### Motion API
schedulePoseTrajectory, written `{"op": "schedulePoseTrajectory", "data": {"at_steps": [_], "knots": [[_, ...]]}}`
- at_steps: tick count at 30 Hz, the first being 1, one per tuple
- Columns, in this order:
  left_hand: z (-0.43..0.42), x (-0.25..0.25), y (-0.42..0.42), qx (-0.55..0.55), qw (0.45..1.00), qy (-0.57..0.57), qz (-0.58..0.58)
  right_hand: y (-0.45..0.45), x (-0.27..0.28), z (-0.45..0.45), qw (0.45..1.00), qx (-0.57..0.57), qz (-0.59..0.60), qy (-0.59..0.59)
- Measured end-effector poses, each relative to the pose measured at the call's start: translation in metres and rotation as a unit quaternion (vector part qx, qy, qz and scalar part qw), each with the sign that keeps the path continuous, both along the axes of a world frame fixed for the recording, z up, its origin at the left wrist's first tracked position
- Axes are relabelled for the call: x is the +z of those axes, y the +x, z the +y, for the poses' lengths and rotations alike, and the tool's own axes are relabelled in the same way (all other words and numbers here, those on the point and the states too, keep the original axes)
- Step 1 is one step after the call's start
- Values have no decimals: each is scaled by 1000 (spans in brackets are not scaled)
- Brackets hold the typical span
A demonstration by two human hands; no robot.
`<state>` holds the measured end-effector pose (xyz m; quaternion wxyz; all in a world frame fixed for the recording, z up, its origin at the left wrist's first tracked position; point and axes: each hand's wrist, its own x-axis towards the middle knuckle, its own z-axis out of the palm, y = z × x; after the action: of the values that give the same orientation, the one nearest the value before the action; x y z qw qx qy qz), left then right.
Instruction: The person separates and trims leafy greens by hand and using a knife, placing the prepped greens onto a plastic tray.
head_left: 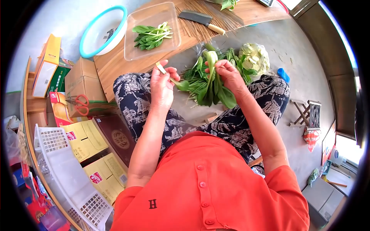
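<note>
My left hand is closed on a single bok choy leaf, its pale stalk poking up past the fingers and its green blade pointing right. In my right hand is a head of bok choy, white base up and leaves hanging down. Beneath and behind it, a pile of leafy greens lies near the floor between my knees. A clear plastic tray on the wooden table holds several separated leaves. The ends of some fingers are hidden behind the greens.
A cleaver rests on a mat of thin sticks on the table. A blue-rimmed basin stands at its left end. A bagged cabbage and a folding stool are to the right. Orange scissors and boxes are left.
</note>
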<state>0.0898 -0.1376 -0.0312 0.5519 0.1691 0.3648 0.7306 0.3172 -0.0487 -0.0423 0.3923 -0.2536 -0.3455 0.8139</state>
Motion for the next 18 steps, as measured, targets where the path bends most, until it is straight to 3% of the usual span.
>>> {"op": "schedulePoseTrajectory", "data": {"at_steps": [2,6,10,12,18], "knots": [[1,-7,4,-65,995,-7,80,-5,-1,-4,1000,16,6,-1],[3,-5,31,-90,984,-60,139,-15,3,-16,998,42,-27,33],[11,-2,48,-89,977,-112,156,-24,-3,-22,996,28,-64,50],[12,1,53,-82,973,-111,186,-28,-7,-22,985,28,-108,130],[11,3,53,-76,967,-101,219,-23,-1,-24,985,27,-120,120]]}}
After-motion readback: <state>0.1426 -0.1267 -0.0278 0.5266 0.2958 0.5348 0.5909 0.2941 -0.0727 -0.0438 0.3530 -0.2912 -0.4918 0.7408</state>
